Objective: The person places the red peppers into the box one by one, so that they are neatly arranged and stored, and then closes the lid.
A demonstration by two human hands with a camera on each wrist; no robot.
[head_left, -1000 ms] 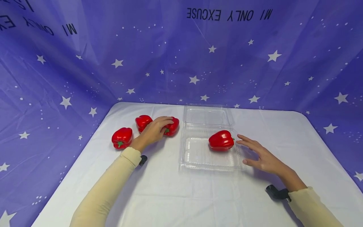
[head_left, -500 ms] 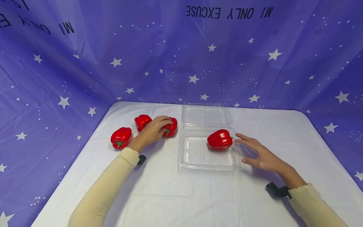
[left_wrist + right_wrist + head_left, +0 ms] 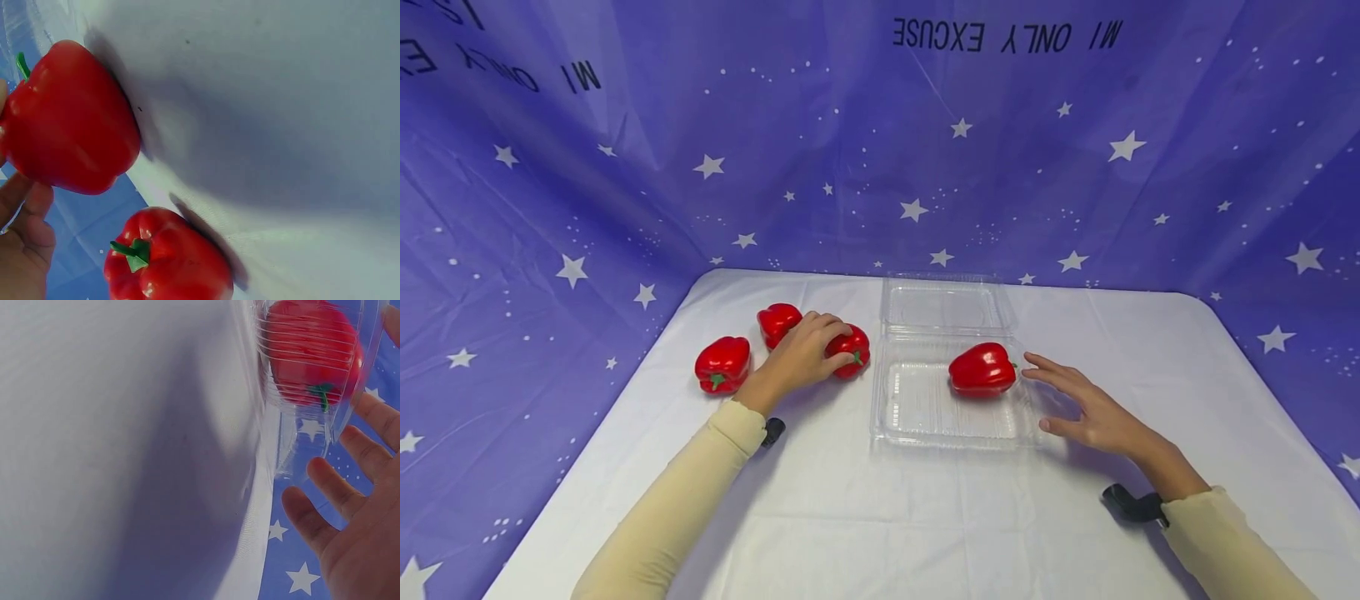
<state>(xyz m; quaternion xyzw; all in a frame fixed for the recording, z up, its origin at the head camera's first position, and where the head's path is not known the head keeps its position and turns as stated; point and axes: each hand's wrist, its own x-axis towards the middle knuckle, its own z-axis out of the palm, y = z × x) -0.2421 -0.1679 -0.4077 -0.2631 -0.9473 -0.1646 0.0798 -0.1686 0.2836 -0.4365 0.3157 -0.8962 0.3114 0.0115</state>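
Observation:
My left hand (image 3: pixel 808 350) grips a red bell pepper (image 3: pixel 854 353), thumb on its near side and fingers over its far side. In the left wrist view that bell pepper (image 3: pixel 72 122) appears on its side, low over the white cloth or on it; I cannot tell which. Another bell pepper (image 3: pixel 982 370) lies in the right half of a clear plastic clamshell box (image 3: pixel 917 417), its stem to the right. My right hand (image 3: pixel 1093 417) is beside the box's right edge, fingers spread and holding nothing. The right wrist view shows the boxed pepper (image 3: pixel 312 353) through the ribbed wall.
Two more red bell peppers lie at the left, one near my left wrist (image 3: pixel 722 365) and one behind that hand (image 3: pixel 777 323). The box's lid (image 3: pixel 943 308) lies folded back toward the rear. A purple star-patterned cloth (image 3: pixel 820 167) hangs behind the white table (image 3: pixel 880 525).
My left hand has shifted slightly toward me, and the bell pepper in it has moved the same way and turned, its stem now pointing more to the right. The right hand stays put.

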